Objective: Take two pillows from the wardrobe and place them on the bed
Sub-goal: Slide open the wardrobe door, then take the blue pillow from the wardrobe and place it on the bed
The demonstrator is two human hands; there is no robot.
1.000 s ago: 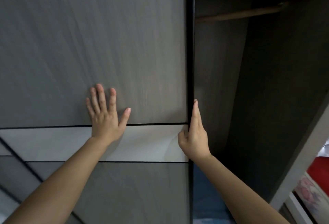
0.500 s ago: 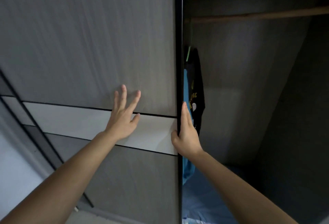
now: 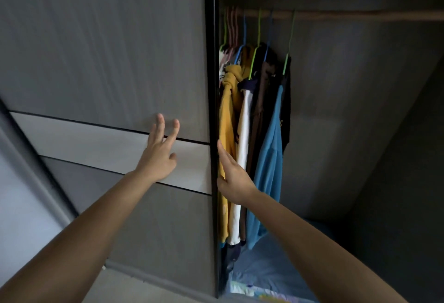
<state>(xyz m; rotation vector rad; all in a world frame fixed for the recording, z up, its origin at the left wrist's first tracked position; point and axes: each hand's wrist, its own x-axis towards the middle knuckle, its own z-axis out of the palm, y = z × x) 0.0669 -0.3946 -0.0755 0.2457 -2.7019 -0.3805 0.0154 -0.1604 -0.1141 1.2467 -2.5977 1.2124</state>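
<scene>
Door (image 3: 108, 62) slid further left; both hands flat, right hand (image 3: 231, 175) at edge.

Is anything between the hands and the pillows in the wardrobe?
Pillows aren't clearly identifiable. Blue bedding lies at the bottom; hanging clothes and the grey sliding door cover the left part. Right hand rests at the door's edge.

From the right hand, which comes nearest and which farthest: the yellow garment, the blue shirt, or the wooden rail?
1. Yellow garment: right beside the right hand, by the door edge.
2. Blue shirt: hanging a little further right.
3. Wooden rail: high above, across the top of the wardrobe.
</scene>
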